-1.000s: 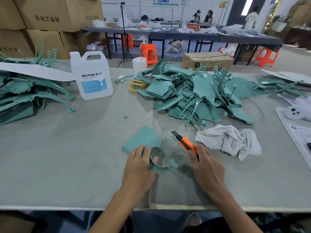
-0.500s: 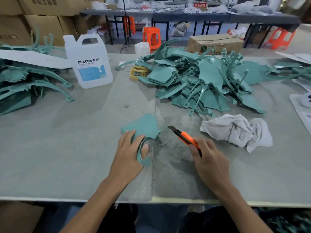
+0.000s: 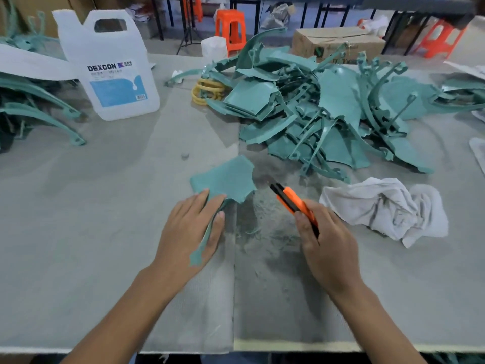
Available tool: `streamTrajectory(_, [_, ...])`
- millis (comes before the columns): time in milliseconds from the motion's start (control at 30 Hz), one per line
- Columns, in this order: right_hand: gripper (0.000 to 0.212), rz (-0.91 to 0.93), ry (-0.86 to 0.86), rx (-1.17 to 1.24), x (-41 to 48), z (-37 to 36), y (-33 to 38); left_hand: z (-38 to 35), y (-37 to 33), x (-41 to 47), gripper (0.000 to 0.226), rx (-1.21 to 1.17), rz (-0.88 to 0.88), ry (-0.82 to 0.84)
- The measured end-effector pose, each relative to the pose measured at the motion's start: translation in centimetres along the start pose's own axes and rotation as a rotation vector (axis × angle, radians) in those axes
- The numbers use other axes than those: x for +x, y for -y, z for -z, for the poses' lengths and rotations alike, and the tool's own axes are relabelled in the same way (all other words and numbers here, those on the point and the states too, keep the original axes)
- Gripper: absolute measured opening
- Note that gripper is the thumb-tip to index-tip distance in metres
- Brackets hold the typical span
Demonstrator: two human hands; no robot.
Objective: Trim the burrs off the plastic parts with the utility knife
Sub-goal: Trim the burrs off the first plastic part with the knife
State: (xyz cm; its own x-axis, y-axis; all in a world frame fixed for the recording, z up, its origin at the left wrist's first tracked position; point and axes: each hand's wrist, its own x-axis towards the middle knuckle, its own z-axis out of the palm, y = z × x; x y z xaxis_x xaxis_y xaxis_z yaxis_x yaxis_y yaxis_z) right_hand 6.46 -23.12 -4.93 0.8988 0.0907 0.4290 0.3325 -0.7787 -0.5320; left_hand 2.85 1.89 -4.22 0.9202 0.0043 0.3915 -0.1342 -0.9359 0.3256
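Observation:
A teal plastic part [image 3: 227, 178] lies flat on the grey table in front of me, its curved arm running back under my palm. My left hand [image 3: 190, 232] holds it, fingers over its near edge and thumb hooked round the arm. My right hand [image 3: 324, 239] grips an orange and black utility knife [image 3: 292, 199], blade end pointing up-left toward the part, a short gap away. Teal shavings lie on the table between my hands. A big heap of teal plastic parts [image 3: 328, 116] sits behind.
A white DEXCON jug [image 3: 110, 67] stands at the back left. More teal parts [image 3: 34, 101] lie at the far left. A crumpled white rag [image 3: 385, 208] lies right of the knife. Yellow rings [image 3: 206, 91] sit by the heap. Orange stools and a cardboard box [image 3: 338, 42] stand beyond the table.
My left hand turned the teal part, so its curved arm now runs under my palm. The right hand with the knife stayed near the same spot. My head tilted further down.

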Motion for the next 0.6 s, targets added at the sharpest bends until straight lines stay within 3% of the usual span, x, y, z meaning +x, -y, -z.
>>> streamTrajectory(133, [0.033,-0.038,-0.006,-0.056,0.7,-1.1,0.0,-0.9,0.2,0.2,0.047,-0.077,0.113,0.065])
streamTrajectory(333, [0.028,-0.110,0.023,-0.055,1.4,-1.0,1.1,-0.2,0.1,0.1,0.052,-0.117,0.155,0.155])
streamTrajectory(600, [0.023,0.097,-0.034,-0.202,0.1,-1.4,0.7,-2.1,1.6,-0.6,0.044,-0.116,0.074,0.137])
